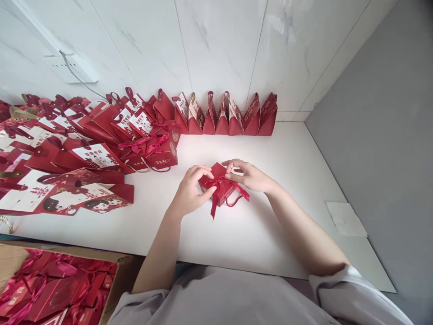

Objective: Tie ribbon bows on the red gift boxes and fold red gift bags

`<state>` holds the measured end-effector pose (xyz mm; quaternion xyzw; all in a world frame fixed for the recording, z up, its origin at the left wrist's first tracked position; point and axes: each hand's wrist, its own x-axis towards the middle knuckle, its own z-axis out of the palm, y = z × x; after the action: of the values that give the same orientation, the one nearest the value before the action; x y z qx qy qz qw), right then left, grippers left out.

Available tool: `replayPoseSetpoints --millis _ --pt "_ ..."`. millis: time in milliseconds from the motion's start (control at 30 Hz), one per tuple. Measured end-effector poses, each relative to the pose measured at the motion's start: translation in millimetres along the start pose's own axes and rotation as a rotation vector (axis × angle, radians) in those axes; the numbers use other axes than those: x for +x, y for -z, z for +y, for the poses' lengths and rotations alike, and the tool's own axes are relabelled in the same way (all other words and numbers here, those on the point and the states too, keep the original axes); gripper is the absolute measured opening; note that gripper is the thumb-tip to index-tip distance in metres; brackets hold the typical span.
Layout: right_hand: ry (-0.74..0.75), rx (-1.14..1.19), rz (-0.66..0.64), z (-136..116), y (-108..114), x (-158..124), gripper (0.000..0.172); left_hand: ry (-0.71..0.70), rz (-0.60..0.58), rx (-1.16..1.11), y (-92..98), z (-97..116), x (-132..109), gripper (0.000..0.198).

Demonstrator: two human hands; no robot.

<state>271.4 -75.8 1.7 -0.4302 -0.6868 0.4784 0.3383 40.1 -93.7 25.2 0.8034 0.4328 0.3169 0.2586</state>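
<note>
A small red gift box [221, 192] stands on the white table in front of me, tied on top with a red ribbon bow [220, 180]. A twisted cord handle hangs at its near right side. My left hand [192, 189] is at the box's left, its thumb and forefinger closed around the left loop of the bow. From the right, my right hand [248, 175] pinches the bow's other side near the knot. Two ribbon tails hang down, one toward me and one to the right.
Several red and white gift boxes [101, 155] crowd the table's left side. A row of red boxes [223, 119] lines the tiled wall. An open carton [122, 266] of ribboned red boxes sits at lower left. A white square plate [345, 218] lies at the right edge.
</note>
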Motion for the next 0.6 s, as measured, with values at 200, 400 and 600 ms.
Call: replayPoseSetpoints --millis 200,400,600 --pt "0.008 0.074 0.019 0.9 -0.7 2.2 0.025 -0.028 -0.079 -0.013 3.8 -17.9 6.9 0.003" --pt "0.041 0.057 -0.009 3.9 1.8 2.7 0.022 -0.002 -0.157 -0.078 7.3 -31.9 21.5 0.018" --pt "0.036 0.122 0.005 4.6 -1.6 4.7 0.029 0.129 -0.082 -0.075 -5.9 -29.1 31.8 0.034"
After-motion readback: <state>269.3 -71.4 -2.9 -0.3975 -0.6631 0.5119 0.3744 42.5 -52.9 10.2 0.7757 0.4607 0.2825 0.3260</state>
